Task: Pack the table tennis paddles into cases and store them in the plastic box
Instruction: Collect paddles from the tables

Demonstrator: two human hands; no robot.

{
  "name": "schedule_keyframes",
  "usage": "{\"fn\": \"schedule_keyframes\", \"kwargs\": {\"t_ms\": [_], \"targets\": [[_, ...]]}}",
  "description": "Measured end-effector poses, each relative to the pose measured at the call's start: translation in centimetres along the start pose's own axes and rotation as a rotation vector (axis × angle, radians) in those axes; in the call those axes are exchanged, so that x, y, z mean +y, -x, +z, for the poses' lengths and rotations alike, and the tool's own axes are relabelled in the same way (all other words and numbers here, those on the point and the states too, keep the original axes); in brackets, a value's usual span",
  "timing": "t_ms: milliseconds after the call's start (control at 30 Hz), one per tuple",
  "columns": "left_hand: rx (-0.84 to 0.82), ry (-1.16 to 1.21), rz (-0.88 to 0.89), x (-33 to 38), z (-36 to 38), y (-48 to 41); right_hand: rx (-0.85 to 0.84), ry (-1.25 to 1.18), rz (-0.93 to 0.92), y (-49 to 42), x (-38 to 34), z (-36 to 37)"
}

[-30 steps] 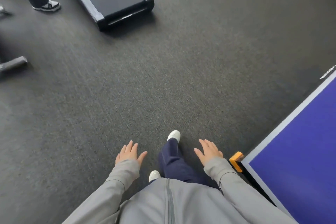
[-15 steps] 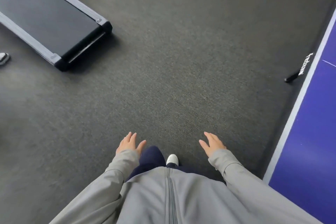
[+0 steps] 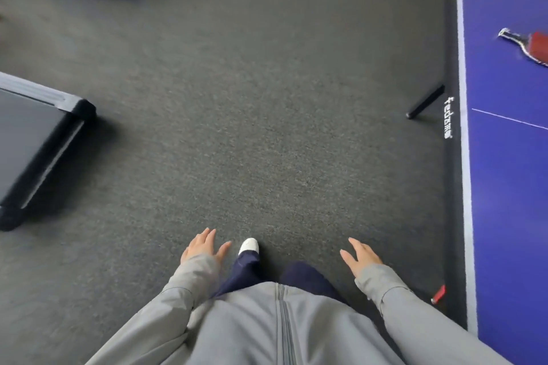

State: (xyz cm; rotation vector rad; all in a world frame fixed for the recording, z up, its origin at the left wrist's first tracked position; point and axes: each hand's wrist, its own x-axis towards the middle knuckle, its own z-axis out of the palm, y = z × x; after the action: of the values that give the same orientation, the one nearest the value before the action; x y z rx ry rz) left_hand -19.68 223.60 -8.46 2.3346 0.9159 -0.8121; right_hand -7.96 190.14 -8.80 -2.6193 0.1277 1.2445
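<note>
Both hands, left (image 3: 201,246) and right (image 3: 360,255), hang open and empty over the coarse grey carpet (image 3: 252,127). A red-rubbered paddle (image 3: 530,46) lies flat on the smooth blue counter (image 3: 504,187), near its far end. Approach alongside its edge, then take the paddle's handle. No cases or plastic box in view.

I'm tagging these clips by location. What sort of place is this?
Probably a home gym or recreation room. A blue table tennis table with a red paddle on it stands at the right, what looks like a treadmill deck lies at the left, and dark carpet covers the floor.
</note>
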Motion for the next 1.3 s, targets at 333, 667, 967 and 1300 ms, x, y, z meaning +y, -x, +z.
{"fn": "schedule_keyframes", "kwargs": {"t_ms": [333, 667, 967, 1300], "targets": [[-0.117, -0.359, 0.191, 10.8, -7.8, -10.6, 0.070, 0.009, 0.017, -4.8, -4.5, -7.0], [-0.070, -0.528, 0.422, 30.3, -9.2, -17.4, 0.143, 0.040, 0.087, -12.0, -1.1, -18.1], [-0.089, -0.554, 0.509, 42.0, -11.4, -23.4, 0.096, -0.070, 0.173, -17.6, -1.5, -25.1], [-0.145, -0.656, 0.629, 54.4, -18.3, -35.5, 0.106, -0.246, 0.294, -25.5, -6.3, -35.7]]}}
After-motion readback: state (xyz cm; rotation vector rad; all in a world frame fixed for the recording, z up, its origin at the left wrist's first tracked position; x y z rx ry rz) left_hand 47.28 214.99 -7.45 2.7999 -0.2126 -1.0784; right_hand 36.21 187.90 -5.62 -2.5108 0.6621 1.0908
